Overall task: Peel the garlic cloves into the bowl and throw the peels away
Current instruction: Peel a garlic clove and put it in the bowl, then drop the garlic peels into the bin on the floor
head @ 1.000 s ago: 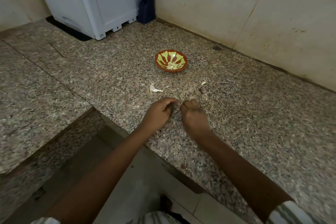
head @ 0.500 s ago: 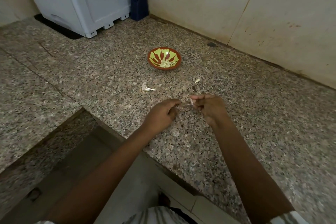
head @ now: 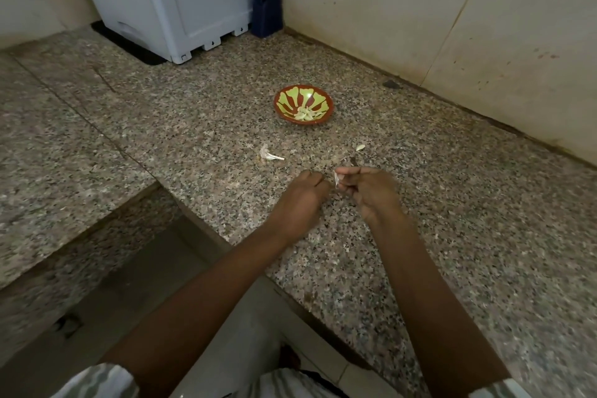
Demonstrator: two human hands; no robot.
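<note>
Speckled granite tabletop (head: 458, 203), wall corner behind. Bowl (head: 283, 97) placed beyond hands, peeled cloves (head: 305, 114) collected inside. Garlic piece (head: 336, 178) pinched in right hand (head: 371, 192) grip, presumably for peeling. Left hand (head: 300, 200) curled; contents cannot be told. Loose peel (head: 269, 154) left between bowl and hands, likely for discarding.

Bowl (head: 277, 101): sat on counter (head: 452, 203), behind the hands, cloves (head: 304, 114) in it.
Peel (head: 269, 154): lay before bowl, to its left.
Bit (head: 360, 148): lay right of peel, possibly a clove.
Left hand (head: 300, 200): beside right hand (head: 371, 192), scrap (head: 336, 179) between them.
</note>
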